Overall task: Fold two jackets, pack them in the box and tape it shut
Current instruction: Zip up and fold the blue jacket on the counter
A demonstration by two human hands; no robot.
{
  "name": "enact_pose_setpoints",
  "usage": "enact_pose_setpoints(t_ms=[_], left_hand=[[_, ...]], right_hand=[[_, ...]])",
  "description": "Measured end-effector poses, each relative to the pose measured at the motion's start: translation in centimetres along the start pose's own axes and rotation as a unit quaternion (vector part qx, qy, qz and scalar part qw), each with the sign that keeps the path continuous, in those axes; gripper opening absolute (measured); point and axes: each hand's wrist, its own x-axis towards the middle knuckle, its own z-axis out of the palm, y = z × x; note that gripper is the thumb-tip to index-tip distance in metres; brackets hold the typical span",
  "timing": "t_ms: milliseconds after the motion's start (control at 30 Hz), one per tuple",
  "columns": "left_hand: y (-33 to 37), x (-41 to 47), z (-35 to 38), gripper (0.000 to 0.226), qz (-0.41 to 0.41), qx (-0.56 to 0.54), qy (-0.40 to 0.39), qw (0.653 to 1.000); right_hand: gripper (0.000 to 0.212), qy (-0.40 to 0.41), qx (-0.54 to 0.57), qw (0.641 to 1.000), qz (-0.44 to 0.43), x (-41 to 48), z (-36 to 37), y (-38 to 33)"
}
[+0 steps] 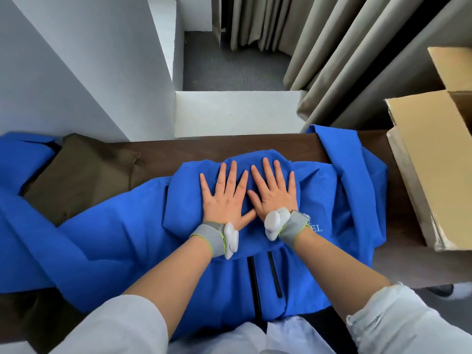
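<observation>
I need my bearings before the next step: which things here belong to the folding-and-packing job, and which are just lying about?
For the job: blue jacket, olive garment (perhaps the second jacket), box, left hand and right hand, both pressed flat on the blue jacket.
Lying about: curtains, shoe.

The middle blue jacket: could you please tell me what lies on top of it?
The left hand and right hand press flat on its fold; fabric beneath them is hidden.

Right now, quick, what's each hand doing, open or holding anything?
Left hand: open, fingers spread, pressing flat on the blue jacket.
Right hand: open, pressing flat on the same jacket.
</observation>
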Motion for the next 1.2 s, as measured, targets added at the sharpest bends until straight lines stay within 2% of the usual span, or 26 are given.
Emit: enact_pose_setpoints(t_ms=[67, 167, 333, 367, 433, 500, 533, 600, 633, 667, 700, 733, 833, 867, 900, 933, 967, 1033, 1067, 1100, 1167, 1200], left_hand=[[-0.3, -0.1, 1.2, 0.083, 0.019, -0.001, -0.016, 1.0], [-0.6, -0.3, 2.8, 0.084, 0.055, 0.007, -0.046, 0.997], [-0.4, 0.7, 2.2, 0.086, 0.05, 0.004, -0.101, 0.994], [-0.4, 0.8, 2.0, 0.086, 0.046, -0.002, -0.101, 0.994], [-0.1, 1.0, 1.3, 0.086, 0.056, 0.016, -0.105, 0.993], [-0.2, 0.8, 1.3, 0.091, 0.065, 0.018, -0.133, 0.989], [-0.2, 0.8, 1.0, 0.093, 0.06, 0.01, -0.142, 0.988], [0.3, 0.5, 0.7, 0.097, 0.041, 0.008, -0.132, 0.99], [0.4, 0.5, 0.7, 0.099, 0.042, 0.003, -0.133, 0.99], [0.4, 0.5, 0.6, 0.099, 0.043, -0.001, -0.136, 0.99], [0.2, 0.4, 0.7, 0.098, 0.055, 0.005, -0.14, 0.989], [0.1, 0.1, 0.7, 0.097, 0.058, 0.014, -0.147, 0.987], [0.3, 0.2, 0.1, 0.097, 0.084, 0.037, -0.169, 0.981], [0.6, 0.3, -0.1, 0.097, 0.084, 0.041, -0.184, 0.978], [1.1, 0.6, -0.5, 0.096, 0.084, 0.048, -0.2, 0.975], [1.8, 1.1, -1.0, 0.094, 0.08, 0.051, -0.211, 0.973], [2.5, 1.6, -1.4, 0.09, 0.065, 0.044, -0.214, 0.974], [4.8, 2.9, -2.4, 0.064, 0.039, -0.01, -0.155, 0.987], [6.3, 3.6, -2.6, 0.048, 0.036, -0.035, -0.08, 0.996], [7.9, 4.2, -2.4, 0.038, 0.044, -0.057, -0.015, 0.997], [11.2, 5.4, -3.0, 0.03, 0.067, -0.114, 0.023, 0.991], [12.9, 5.9, -3.1, 0.028, 0.062, -0.126, 0.026, 0.99]], right_hand=[[0.063, 0.027, -0.024, 0.999, -0.005, -0.2, 1.6, 0.0], [0.058, 0.019, -0.037, 0.999, 0.005, -1.5, 3.9, 0.3], [0.058, 0.032, -0.01, 0.999, -0.002, -0.5, 3.3, 0.8], [0.057, 0.046, 0.036, 0.998, 0.02, -0.4, 2.7, 0.6], [0.054, 0.093, 0.172, 0.969, 0.154, -0.2, 1.0, 1.0], [0.049, 0.091, 0.292, 0.894, 0.327, 0.5, -1.2, 1.8], [0.05, 0.059, 0.339, 0.85, 0.399, 1.6, -1.3, 2.8], [0.071, -0.109, 0.435, 0.755, 0.479, 3.4, -2.1, 4.1], [0.087, -0.171, 0.506, 0.684, 0.497, 3.9, -2.5, 3.9], [0.094, -0.218, 0.561, 0.626, 0.496, 4.7, -2.1, 3.9], [0.087, -0.241, 0.599, 0.593, 0.482, 5.3, -2.1, 3.8], [0.072, -0.257, 0.625, 0.577, 0.459, 6.0, -2.3, 4.0], [0.032, -0.22, 0.716, 0.502, 0.433, 8.2, -2.9, 5.7], [0.033, -0.194, 0.745, 0.464, 0.438, 8.7, -2.9, 6.3], [0.038, -0.169, 0.762, 0.443, 0.44, 9.1, -2.9, 6.5], [0.039, -0.145, 0.766, 0.445, 0.441, 9.0, -2.9, 6.8], [0.036, -0.135, 0.757, 0.466, 0.437, 8.5, -3.1, 6.8], [0.028, -0.126, 0.73, 0.532, 0.41, 7.5, -3.6, 7.8], [0.024, -0.115, 0.697, 0.589, 0.391, 7.0, -4.0, 8.9], [0.02, -0.098, 0.639, 0.671, 0.365, 6.5, -4.5, 10.3], [0.006, -0.055, 0.443, 0.841, 0.307, 5.2, -5.8, 13.4], [0.013, -0.037, 0.323, 0.899, 0.292, 4.3, -6.5, 14.9]])
